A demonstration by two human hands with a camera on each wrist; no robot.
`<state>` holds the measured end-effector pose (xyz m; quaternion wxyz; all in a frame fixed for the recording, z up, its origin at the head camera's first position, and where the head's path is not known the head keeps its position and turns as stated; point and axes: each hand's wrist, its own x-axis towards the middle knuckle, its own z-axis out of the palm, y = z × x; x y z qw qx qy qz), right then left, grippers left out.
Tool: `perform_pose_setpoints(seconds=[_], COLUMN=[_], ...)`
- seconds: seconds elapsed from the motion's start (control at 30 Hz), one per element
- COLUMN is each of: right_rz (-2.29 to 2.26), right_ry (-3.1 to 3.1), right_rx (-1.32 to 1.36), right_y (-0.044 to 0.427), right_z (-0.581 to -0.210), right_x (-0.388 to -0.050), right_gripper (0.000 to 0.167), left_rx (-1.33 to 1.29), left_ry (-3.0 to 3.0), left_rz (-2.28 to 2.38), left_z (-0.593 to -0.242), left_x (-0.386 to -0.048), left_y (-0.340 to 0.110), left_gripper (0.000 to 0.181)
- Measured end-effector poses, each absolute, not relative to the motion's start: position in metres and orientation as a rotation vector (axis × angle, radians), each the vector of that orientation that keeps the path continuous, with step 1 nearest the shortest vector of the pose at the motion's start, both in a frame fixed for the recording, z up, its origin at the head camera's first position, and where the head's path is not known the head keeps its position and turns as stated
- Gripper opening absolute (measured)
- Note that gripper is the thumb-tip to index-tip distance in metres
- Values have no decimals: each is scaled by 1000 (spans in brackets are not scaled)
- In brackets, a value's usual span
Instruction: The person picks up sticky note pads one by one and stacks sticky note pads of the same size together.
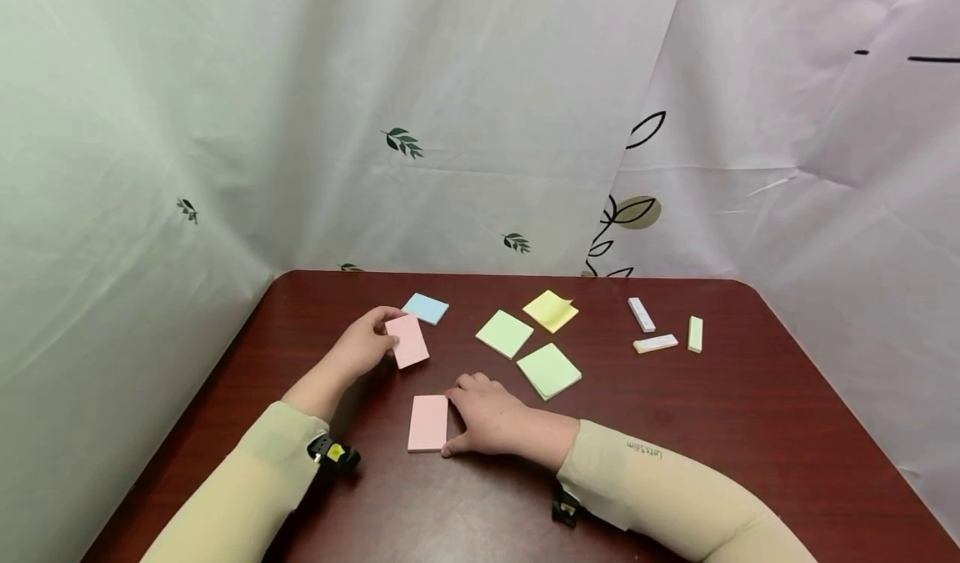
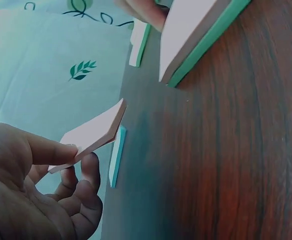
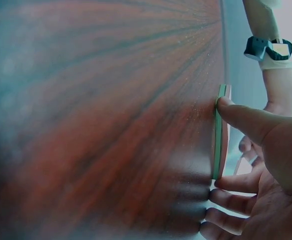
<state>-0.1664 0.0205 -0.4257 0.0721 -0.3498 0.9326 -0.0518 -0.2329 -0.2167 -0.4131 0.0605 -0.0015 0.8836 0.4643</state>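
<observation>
My left hand (image 1: 363, 344) pinches a pink sticky note pad (image 1: 407, 340) between thumb and fingers, tilted above the table in the left wrist view. A second pink sticky note pad (image 1: 428, 423) lies on the table at front. The right wrist view shows a green layer (image 3: 218, 135) beneath its pink top. My right hand (image 1: 489, 417) rests at that pad's right side, thumb at the near corner and index finger at the far corner. The right hand's other fingers are extended along the tabletop. Behind the left hand lies a blue sticky note pad (image 1: 426, 309).
Two green pads (image 1: 505, 334) and a yellow pad (image 1: 551, 310) with a lifted top sheet lie mid-table. Farther right are narrow strip pads: a white one (image 1: 641, 314), an orange-edged one (image 1: 656, 344) and a green one (image 1: 695, 334). A patterned curtain (image 1: 465, 171) hangs behind the brown table (image 1: 720, 429).
</observation>
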Motion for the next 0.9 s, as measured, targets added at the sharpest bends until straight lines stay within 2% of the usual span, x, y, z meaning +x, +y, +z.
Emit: perform_pose_setpoints(seconds=[0.3,0.63,0.9], right_rz=[-156,-167,-165], right_ry=[2801,2802,2801], right_rx=[-1054,-1053,-1053], right_y=[21,21,22], right_z=[-425,-425,-425], right_x=[-164,-165,-165], right_gripper=[73,74,72], left_rx=[-45,-19,73], left_ry=[2630,2574,2656], left_rz=[1392,1297,1190], left_z=[-409,-414,-423], left_x=[-218,-182,-170], left_y=[-235,-254,-262], left_gripper=[37,36,38])
